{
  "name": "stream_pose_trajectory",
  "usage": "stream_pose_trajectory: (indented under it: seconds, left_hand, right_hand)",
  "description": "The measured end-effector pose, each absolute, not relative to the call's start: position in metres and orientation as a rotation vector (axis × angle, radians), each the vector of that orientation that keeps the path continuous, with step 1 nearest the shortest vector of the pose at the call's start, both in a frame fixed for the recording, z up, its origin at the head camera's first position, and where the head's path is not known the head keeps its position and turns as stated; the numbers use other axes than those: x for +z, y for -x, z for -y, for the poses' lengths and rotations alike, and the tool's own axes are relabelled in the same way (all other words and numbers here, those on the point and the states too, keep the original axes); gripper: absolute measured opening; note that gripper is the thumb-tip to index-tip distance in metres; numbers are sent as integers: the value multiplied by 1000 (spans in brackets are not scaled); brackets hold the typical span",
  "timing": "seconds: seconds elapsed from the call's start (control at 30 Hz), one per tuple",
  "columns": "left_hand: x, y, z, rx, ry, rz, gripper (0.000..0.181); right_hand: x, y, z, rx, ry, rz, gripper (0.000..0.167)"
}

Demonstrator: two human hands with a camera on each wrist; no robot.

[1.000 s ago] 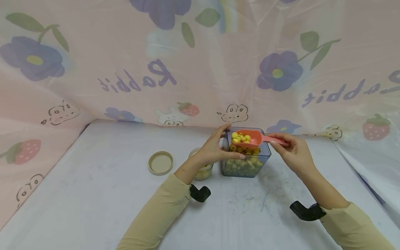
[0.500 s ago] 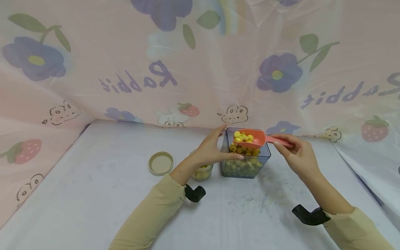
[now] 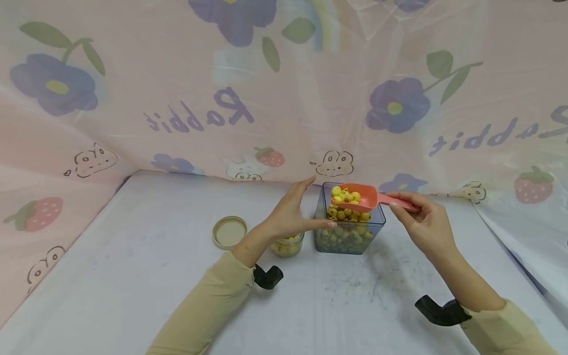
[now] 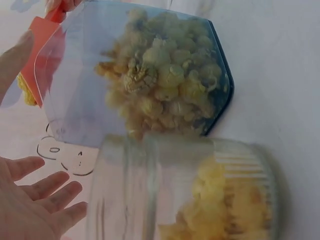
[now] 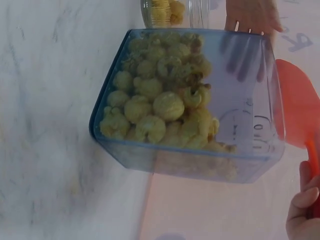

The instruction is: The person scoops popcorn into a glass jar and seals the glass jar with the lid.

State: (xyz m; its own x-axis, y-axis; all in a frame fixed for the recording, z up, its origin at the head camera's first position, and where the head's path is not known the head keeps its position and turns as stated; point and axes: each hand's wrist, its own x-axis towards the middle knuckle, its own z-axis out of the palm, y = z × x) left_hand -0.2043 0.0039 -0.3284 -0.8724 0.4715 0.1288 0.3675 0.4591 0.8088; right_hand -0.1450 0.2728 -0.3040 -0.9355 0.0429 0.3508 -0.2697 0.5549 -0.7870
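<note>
In the head view my right hand (image 3: 428, 224) grips the handle of a coral-red scoop (image 3: 369, 197). The scoop bears yellow popcorn (image 3: 343, 195) and is held above the mouth of a clear bluish square container (image 3: 350, 241). More popcorn (image 5: 150, 110) fills its lower part, seen through the wall in the right wrist view. To the container's left my left hand (image 3: 284, 214) has its fingers and thumb spread apart, holding nothing. Its thumb overlaps the front wall in the head view; contact cannot be told. Partly under that hand stands an uncovered glass jar (image 3: 287, 246) with popcorn inside.
A round beige lid (image 3: 229, 232) lies on the white tabletop (image 3: 146, 276), left of the jar. A pink printed curtain (image 3: 288, 113) hangs right behind the container. Black angled pieces (image 3: 268, 277) are worn at both wrists.
My left hand has drawn back to the left from the container, and its forearm has followed. The scoop has shifted slightly right, still loaded with popcorn over the container.
</note>
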Motion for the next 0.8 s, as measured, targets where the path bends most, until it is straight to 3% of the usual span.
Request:
stream_pose_trajectory:
  seconds: [0.8]
  left_hand:
    - [-345, 199, 40, 1234, -732, -2642, 85]
  right_hand:
    - [-310, 132, -241, 1419, -367, 2250, 23]
